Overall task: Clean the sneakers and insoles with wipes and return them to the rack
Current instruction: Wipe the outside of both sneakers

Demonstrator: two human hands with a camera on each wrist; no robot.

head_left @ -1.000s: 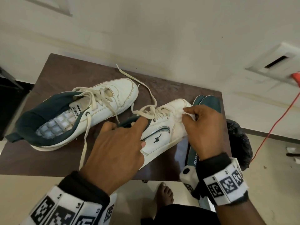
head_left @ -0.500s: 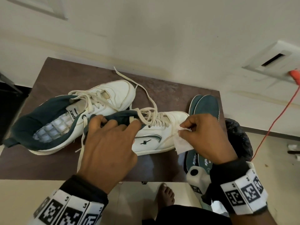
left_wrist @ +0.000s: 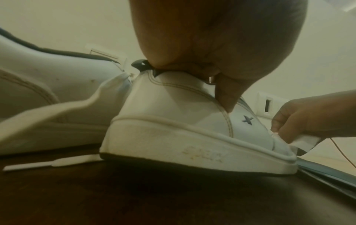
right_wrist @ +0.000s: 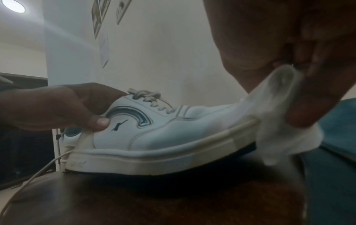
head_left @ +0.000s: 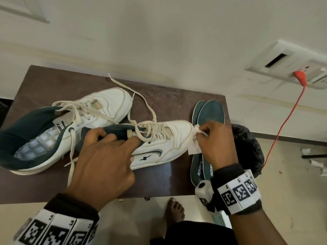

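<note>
Two white sneakers with dark green lining lie on a small brown table [head_left: 159,101]. My left hand [head_left: 108,152] grips the nearer sneaker [head_left: 169,144] at its collar, thumb on the side by the logo [right_wrist: 100,121]. The sneaker stands flat on its sole [left_wrist: 192,150]. My right hand [head_left: 215,144] pinches a white wipe [head_left: 193,147] against the sneaker's toe [right_wrist: 285,121]. The other sneaker [head_left: 99,110] lies behind and to the left, laces loose. Two green insoles [head_left: 210,114] lie stacked at the table's right edge, partly under my right hand.
A black bag [head_left: 247,149] sits on the floor right of the table. A red cord [head_left: 290,112] runs from a wall socket [head_left: 290,64] down past it. Crumpled wipes [head_left: 316,163] lie on the floor at far right. My bare foot [head_left: 174,209] is under the table's front edge.
The nearer sneaker has gone from tilted on its side to flat on its sole. My right hand and the wipe slid from the upper toe area to the toe tip.
</note>
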